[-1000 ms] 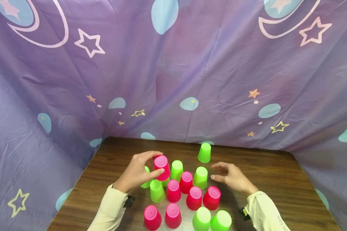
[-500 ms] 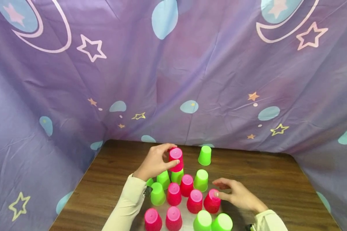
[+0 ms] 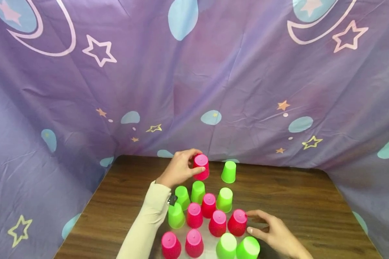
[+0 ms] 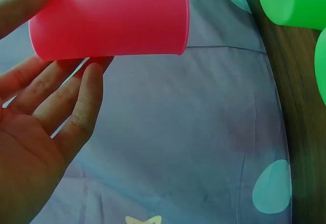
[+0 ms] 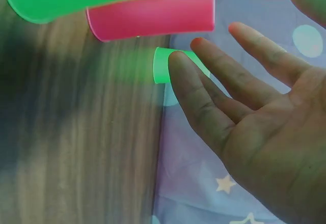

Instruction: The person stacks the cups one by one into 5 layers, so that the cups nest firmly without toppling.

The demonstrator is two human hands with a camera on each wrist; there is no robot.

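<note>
My left hand (image 3: 178, 169) grips an upside-down pink cup (image 3: 201, 167) between thumb and fingers, near the table's back. In the left wrist view this pink cup (image 4: 112, 20) lies across the picture, its rim toward the right. My right hand (image 3: 273, 232) has its fingertips right at the right side of another upside-down pink cup (image 3: 237, 222). The right wrist view shows that hand's fingers (image 5: 198, 102) spread and relaxed, with a pink cup (image 5: 153, 15) beyond them.
Several more upside-down green and pink cups stand close together between the hands, among them a green cup (image 3: 225, 199) and a pink cup (image 3: 217, 223). A lone green cup (image 3: 228, 172) is farther back on the wooden table (image 3: 288, 190). A purple curtain (image 3: 246, 79) hangs behind.
The left hand has carried its pink cup right and farther back, past the green cups. The right hand has come down from beside a green cup to the rightmost pink cup.
</note>
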